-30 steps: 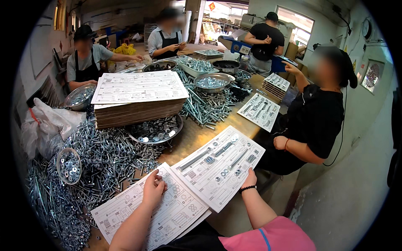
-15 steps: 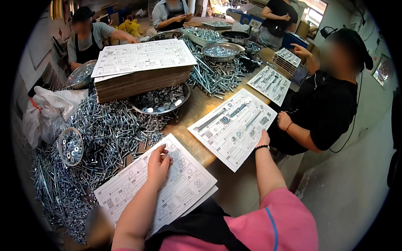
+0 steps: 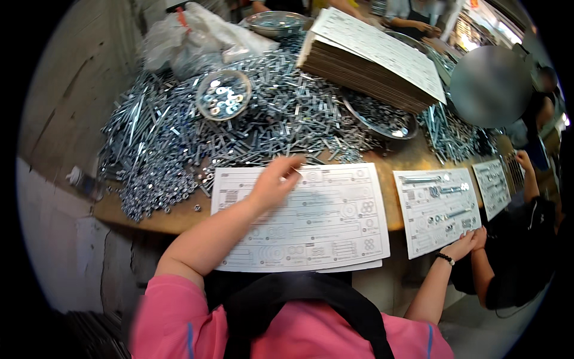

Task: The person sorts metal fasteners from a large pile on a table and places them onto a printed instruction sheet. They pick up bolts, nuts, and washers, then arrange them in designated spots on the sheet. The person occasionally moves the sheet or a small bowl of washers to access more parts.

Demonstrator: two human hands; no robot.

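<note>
The left hand (image 3: 272, 182) rests with curled fingers on the upper part of a white printed card (image 3: 311, 218) and pinches a small silver screw at the fingertips; the card lies flat at the near edge of the wooden tabletop (image 3: 394, 161), on top of more sheets and slightly overhanging the rim. The right hand (image 3: 463, 245) lies loosely open on the near corner of a second white card (image 3: 436, 206) to the right, which already carries several silver screws and also juts past the edge. A strip of bare wood separates the two cards. Beyond the cards, a dense heap of loose silver screws (image 3: 179, 137) covers most of the tabletop, leaving little free room. A small round bowl of washers (image 3: 223, 94) sits in the heap, and a shallow metal pan (image 3: 382, 119) lies under a tall stack of brown cardboard topped with a white sheet (image 3: 371, 57). A bundled clear plastic bag (image 3: 191, 36) lies at the far left. A person in black sits at the right.
</note>
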